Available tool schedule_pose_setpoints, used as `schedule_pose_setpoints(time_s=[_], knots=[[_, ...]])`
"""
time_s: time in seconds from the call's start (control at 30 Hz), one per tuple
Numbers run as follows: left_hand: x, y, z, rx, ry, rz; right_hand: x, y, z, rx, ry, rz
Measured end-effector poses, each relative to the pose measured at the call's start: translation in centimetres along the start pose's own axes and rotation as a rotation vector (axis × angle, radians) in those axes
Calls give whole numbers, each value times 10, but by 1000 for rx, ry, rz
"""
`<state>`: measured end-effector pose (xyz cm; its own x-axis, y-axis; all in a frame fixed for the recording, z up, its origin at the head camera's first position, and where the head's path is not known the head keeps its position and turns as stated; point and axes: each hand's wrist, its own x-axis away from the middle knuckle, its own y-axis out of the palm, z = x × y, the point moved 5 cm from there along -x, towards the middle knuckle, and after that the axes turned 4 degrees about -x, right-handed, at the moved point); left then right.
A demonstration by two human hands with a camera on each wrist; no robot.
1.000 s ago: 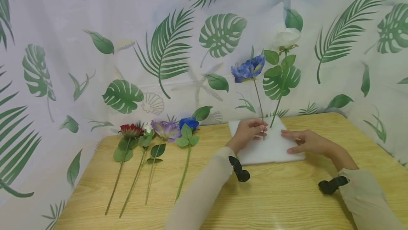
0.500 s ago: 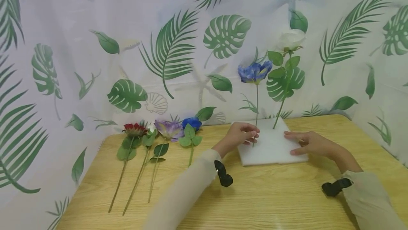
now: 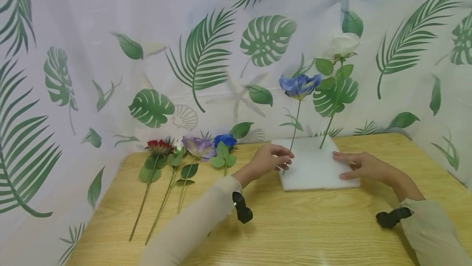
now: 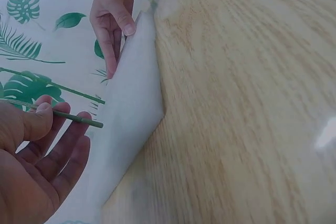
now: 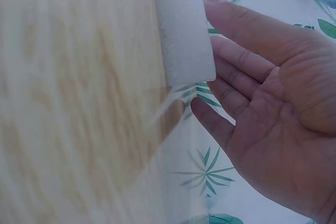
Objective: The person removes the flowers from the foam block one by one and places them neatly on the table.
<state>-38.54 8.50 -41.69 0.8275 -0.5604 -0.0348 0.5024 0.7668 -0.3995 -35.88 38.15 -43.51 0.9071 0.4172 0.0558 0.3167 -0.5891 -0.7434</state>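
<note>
My left hand (image 3: 266, 160) pinches the thin stem of a light blue artificial flower (image 3: 300, 86) between thumb and fingers, bloom upward, stem leaning a little right. The stem's cut lower end (image 4: 97, 124) shows just off the face of a white foam board (image 3: 313, 171) in the left wrist view. A white artificial rose (image 3: 343, 45) stands in the board's back part, tilted right. My right hand (image 3: 368, 168) rests on the board's right edge with fingers extended; in the right wrist view, thumb and fingers (image 5: 226, 82) lie along the foam's corner.
Several artificial flowers lie on the wooden table (image 3: 295, 225) to the left: a red one (image 3: 159, 147), a purple one (image 3: 199, 147) and a deep blue one (image 3: 225, 141) among them. My left sleeve (image 3: 199, 217) covers some stems. A leaf-printed curtain (image 3: 221, 53) hangs behind.
My left hand has carried the light blue flower leftward across the board, toward its left edge, and the bloom has turned more upright. My right hand stays at the board's right edge.
</note>
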Motion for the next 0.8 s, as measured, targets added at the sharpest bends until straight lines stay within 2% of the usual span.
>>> schedule_pose_setpoints(time_s=[0.33, 0.8], knots=[[23, -19, 1, -99, 28, 15, 0, 0, 0, -36, 14, 7], [68, -68, -1, -158, 23, 79, -1, 0, 2, -45, 28, 4]])
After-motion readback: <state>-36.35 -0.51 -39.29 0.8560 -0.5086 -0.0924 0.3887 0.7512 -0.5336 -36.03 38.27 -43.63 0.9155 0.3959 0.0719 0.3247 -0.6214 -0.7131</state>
